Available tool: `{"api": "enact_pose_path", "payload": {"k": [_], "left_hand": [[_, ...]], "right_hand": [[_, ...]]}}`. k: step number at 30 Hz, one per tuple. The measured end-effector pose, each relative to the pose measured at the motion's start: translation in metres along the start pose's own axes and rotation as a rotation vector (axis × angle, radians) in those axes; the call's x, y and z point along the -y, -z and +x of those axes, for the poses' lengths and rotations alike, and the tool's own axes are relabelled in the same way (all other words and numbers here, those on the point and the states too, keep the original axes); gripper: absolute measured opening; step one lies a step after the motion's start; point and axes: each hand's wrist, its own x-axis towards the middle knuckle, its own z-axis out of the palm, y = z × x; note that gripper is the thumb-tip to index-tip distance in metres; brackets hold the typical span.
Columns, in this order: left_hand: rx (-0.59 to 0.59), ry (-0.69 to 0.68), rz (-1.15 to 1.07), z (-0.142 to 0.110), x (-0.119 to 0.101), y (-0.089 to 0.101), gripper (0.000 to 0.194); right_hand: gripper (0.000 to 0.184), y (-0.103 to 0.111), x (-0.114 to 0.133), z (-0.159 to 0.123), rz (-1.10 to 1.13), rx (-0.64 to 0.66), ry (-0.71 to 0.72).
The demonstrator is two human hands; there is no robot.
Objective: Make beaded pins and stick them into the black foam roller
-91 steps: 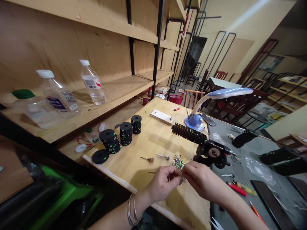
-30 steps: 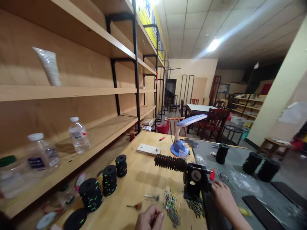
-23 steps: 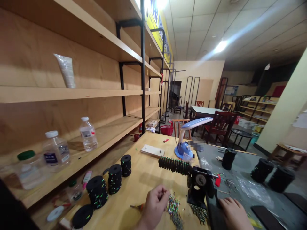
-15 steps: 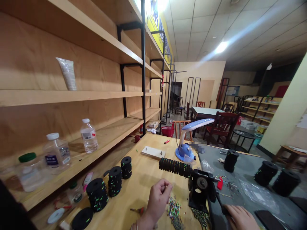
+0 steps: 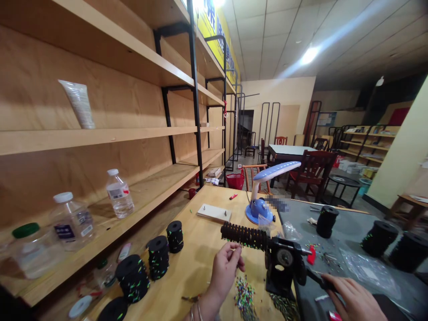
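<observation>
"What could go wrong?"
"The right hand (image 5: 354,296) has its grip wrapped round the crank handle (image 5: 316,278); a jerky turn might rock the black machine (image 5: 284,263) on the desk (image 5: 200,232) and scatter the bead pile (image 5: 244,294). The left hand (image 5: 225,267) pinches its fingertips together, so near the ribbed roll (image 5: 244,235) they could catch."
"What's unclear?"
"The handle's end, covered by the palm; whatever the left pinches, if anything; farther off, something pixelated beside the lamp (image 5: 257,213)."
</observation>
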Motion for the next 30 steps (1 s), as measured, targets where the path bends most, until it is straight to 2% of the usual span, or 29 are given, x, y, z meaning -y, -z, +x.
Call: {"api": "enact_pose_path", "payload": {"k": [9,17,22,30], "left_hand": [[0.044,0.091,-0.052,0.001,0.006,0.000,0.049],[0.056,0.110,-0.115,-0.007,-0.004,-0.003,0.041],[0.060,0.126,-0.213,-0.007,-0.026,-0.001,0.043],[0.141,0.105,-0.261,0.013,-0.073,0.000,0.043]], "right_hand": [[0.025,-0.009,-0.018,0.023,-0.026,-0.024,0.072],[0.028,-0.008,-0.016,0.030,-0.038,0.008,0.073],[0.029,-0.002,-0.012,0.032,-0.068,0.002,0.103],[0.026,-0.003,-0.010,0.015,-0.049,0.025,0.108]]}}
